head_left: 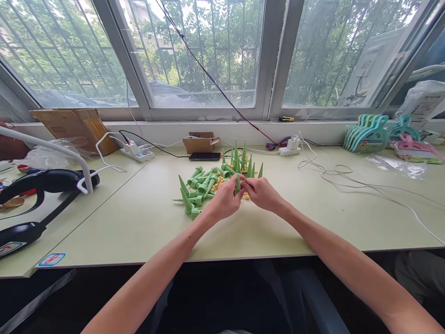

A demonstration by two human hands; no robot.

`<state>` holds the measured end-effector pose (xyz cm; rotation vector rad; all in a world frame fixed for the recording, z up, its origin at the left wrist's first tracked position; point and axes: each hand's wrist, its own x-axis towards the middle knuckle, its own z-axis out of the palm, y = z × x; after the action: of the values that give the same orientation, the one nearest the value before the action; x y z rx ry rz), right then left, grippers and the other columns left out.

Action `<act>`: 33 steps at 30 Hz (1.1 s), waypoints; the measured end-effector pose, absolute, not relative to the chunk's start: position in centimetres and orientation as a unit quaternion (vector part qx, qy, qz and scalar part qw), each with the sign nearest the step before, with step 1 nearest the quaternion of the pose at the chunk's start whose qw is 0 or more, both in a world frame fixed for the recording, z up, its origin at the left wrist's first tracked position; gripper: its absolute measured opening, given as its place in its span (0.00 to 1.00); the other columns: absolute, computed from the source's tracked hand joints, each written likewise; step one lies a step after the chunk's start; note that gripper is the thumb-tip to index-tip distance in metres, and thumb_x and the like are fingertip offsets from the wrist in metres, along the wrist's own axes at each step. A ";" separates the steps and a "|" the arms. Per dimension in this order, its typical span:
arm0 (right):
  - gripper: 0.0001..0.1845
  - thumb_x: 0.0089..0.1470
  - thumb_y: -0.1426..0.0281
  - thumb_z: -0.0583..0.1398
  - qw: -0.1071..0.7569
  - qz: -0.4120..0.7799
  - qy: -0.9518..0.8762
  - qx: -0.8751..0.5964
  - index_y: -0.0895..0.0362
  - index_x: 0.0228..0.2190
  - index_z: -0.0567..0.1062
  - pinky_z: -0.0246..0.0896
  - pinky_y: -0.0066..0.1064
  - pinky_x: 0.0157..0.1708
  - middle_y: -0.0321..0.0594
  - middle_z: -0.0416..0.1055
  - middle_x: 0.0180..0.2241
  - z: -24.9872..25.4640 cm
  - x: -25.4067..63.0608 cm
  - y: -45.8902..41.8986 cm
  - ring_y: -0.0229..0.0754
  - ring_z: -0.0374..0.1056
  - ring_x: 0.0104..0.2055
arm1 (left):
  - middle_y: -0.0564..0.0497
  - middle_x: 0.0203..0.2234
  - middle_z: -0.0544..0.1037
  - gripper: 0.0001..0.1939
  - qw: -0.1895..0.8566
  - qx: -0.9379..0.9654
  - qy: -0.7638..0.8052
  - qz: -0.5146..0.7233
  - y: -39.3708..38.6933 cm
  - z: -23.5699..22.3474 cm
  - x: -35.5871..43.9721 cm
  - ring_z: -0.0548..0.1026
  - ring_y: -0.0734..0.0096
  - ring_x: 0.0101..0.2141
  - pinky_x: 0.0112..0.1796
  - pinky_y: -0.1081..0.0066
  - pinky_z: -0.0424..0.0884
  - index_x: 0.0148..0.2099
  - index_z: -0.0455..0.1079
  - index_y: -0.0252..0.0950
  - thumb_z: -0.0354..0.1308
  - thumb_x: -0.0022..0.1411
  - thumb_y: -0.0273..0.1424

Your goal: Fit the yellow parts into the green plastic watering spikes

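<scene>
My left hand (226,198) is closed around a green plastic spike (238,183), its pointed end up. My right hand (261,192) meets it from the right, thumb and fingers pinched together at the spike's side; whatever they hold is hidden. To the left of my hands lies a heap of similar green spikes with hollow collars (201,183). Small yellow pieces (217,182) are scattered among them. Just behind my hands several green spikes (244,155) stand upright, with yellow bits at their sides.
At the back are a small cardboard box (200,143), a black phone (205,157) and a power strip (289,149). White cables (342,171) run across the right side, near turquoise plastic scoop-like items (368,133). A black headset (45,185) lies at the left.
</scene>
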<state>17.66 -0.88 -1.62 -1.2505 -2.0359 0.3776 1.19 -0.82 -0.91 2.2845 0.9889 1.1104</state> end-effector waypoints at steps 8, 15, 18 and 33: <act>0.22 0.64 0.62 0.48 0.361 0.163 -0.785 -0.477 0.58 0.22 0.69 0.48 0.25 0.23 0.38 0.70 0.23 -1.5 17.7 -0.9 0.33 0.57 0.21 | 0.51 0.26 0.73 0.14 0.212 0.825 0.350 0.391 -0.7 -1.0 1.1 0.71 0.69 0.28 0.32 0.69 0.70 0.49 0.66 0.38 0.54 0.60 0.30; 0.21 0.63 0.64 0.49 0.361 0.163 -0.782 -0.482 0.58 0.21 0.67 0.47 0.25 0.22 0.37 0.68 0.22 -1.4 17.6 -0.9 0.33 0.56 0.21 | 0.51 0.26 0.74 0.13 0.217 0.822 0.349 0.393 -0.6 -1.0 1.1 0.71 0.70 0.27 0.32 0.69 0.70 0.48 0.66 0.38 0.54 0.60 0.31; 0.21 0.63 0.64 0.49 0.361 0.161 -0.782 -0.481 0.58 0.21 0.67 0.47 0.25 0.22 0.37 0.68 0.22 -1.4 17.6 -0.9 0.33 0.56 0.21 | 0.51 0.27 0.74 0.12 0.219 0.824 0.347 0.391 -0.6 -1.0 1.1 0.71 0.70 0.27 0.32 0.69 0.70 0.48 0.66 0.37 0.54 0.60 0.31; 0.21 0.63 0.63 0.49 0.362 0.169 -0.781 -0.479 0.58 0.23 0.69 0.49 0.25 0.23 0.37 0.70 0.23 -1.5 17.7 -0.9 0.33 0.57 0.22 | 0.51 0.28 0.73 0.13 0.222 0.827 0.346 0.384 -0.6 -1.0 1.1 0.71 0.70 0.29 0.33 0.70 0.69 0.48 0.65 0.37 0.53 0.61 0.30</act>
<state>17.66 -0.88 -1.54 -1.2346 -2.0125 0.4352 1.06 -0.61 -0.99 2.2839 0.9549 1.0611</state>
